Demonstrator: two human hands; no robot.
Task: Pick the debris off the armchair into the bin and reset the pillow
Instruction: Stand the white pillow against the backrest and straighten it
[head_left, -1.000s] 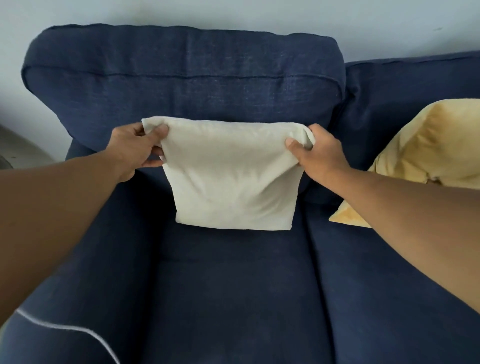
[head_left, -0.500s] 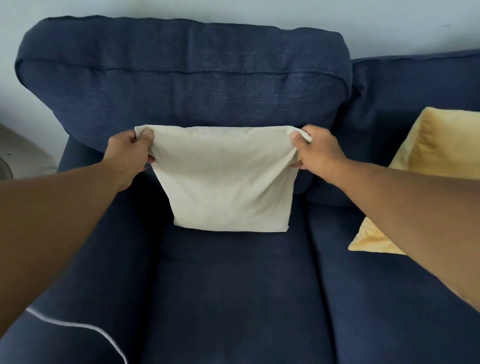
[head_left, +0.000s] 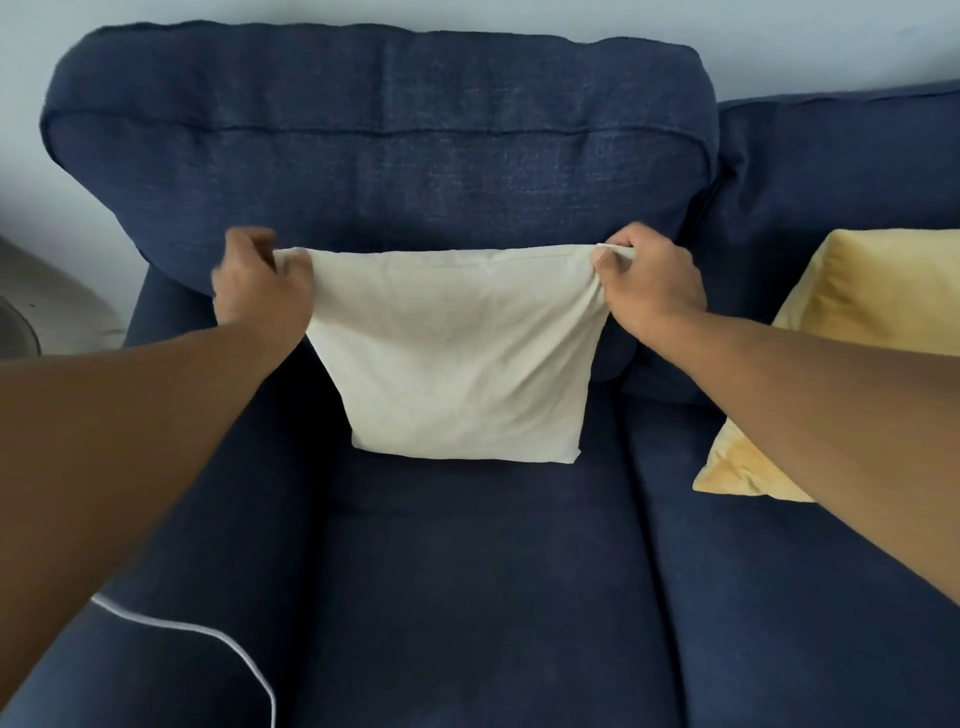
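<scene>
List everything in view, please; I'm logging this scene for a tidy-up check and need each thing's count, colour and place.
armchair: one, dark blue, fills the middle of the view
white pillow: one, off-white, upright on the seat against the armchair's back cushion
sofa: one, dark blue, to the right of the armchair
yellow pillow: one, yellow, on the sofa at right
wall: pale blue-grey, behind
left hand: one, pinching the white pillow's top left corner
right hand: one, pinching its top right corner
</scene>
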